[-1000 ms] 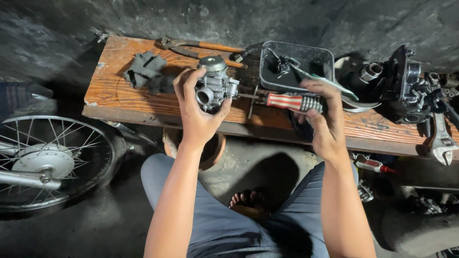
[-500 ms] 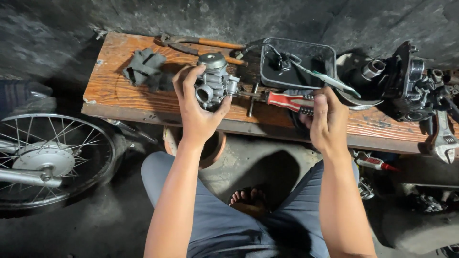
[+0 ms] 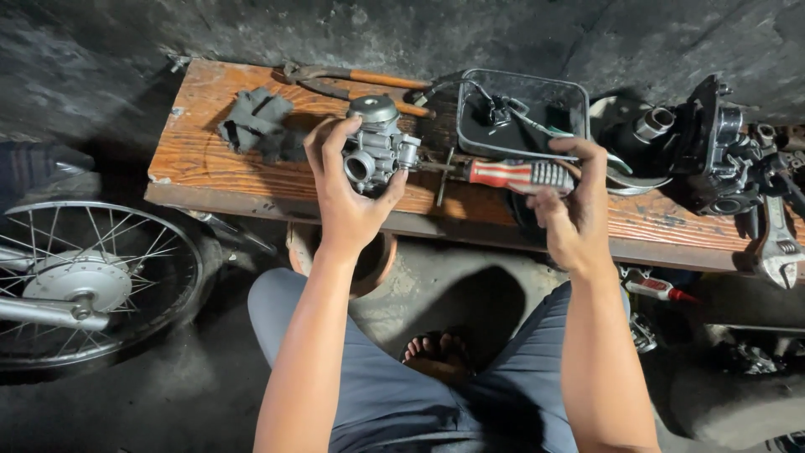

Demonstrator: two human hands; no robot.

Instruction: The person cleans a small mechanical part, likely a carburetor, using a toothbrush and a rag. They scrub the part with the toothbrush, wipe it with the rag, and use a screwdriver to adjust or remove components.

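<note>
Nearest the camera, the seated person's grey-trousered knees frame a sandalled foot (image 3: 436,352) on the concrete floor, with a spoked motorcycle wheel (image 3: 80,281) lying off to the left. Above them the left hand (image 3: 348,197) is wrapped around a small grey cast-metal carburettor (image 3: 377,151), lifted clear in front of the edge of the worn orange wooden counter (image 3: 210,159), its round intake mouth facing the camera. The right hand (image 3: 570,210) is closed around the red-and-white striped handle of a screwdriver (image 3: 520,174), whose shaft runs level to the carburettor's right side, the tip at or touching the body. Judging by this, work on the carburettor is midway: it is already off any machine, yet looks whole, cap and body together, with no loose screws or parts visible. Farther back on the counter lie a crumpled dark rag (image 3: 256,124), orange-handled pliers (image 3: 352,80) and a black rectangular plastic tray (image 3: 520,113) of small bits, with a dark engine assembly (image 3: 713,143) and an adjustable wrench (image 3: 776,239) at the right.
</note>
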